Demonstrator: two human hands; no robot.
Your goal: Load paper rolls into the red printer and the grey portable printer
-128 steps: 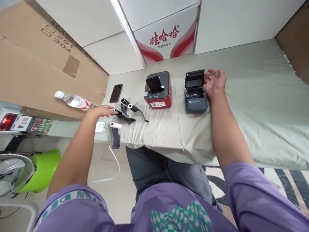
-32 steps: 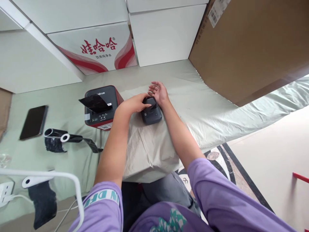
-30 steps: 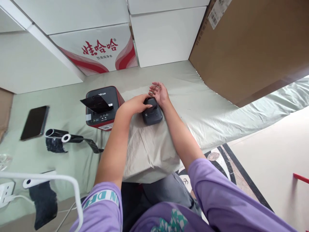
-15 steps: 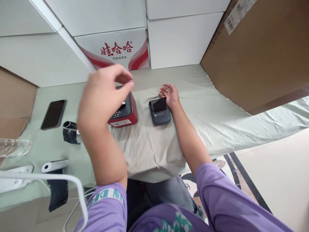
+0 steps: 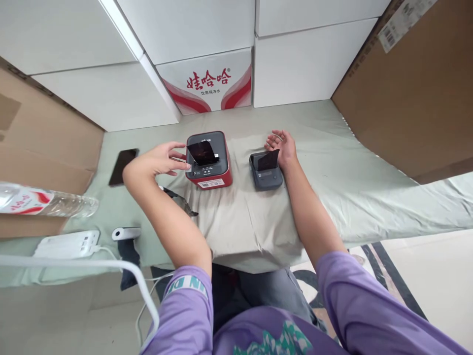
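Observation:
A red and black box-shaped device [image 5: 222, 165], which looks like a small printer, stands on the cloth with a dark sheet [image 5: 201, 152] tilted up from its top. My left hand [image 5: 166, 159] is at its left side, fingers apart, the thumb at the top's front left corner; whether it presses there I cannot tell. To the right sits a smaller dark grey printer-like device [image 5: 268, 181], a dark strip [image 5: 268, 160] standing up from its slot. Right beside it, my right hand [image 5: 284, 147] lies palm up with loosely bent, spread fingers and holds nothing.
White boxes [image 5: 295, 69] line the back, with brown cartons [image 5: 414, 98] at both sides. Leftward lie a phone [image 5: 121, 167], a water bottle [image 5: 70, 203], a white power bank [image 5: 70, 244] and a paper roll [image 5: 123, 233]. A white bar [image 5: 142, 288] crosses the lower left foreground.
My left hand has come down from above the red device to its left side, its fingers now spread. The right hand stays by the grey device. The view has swung left.

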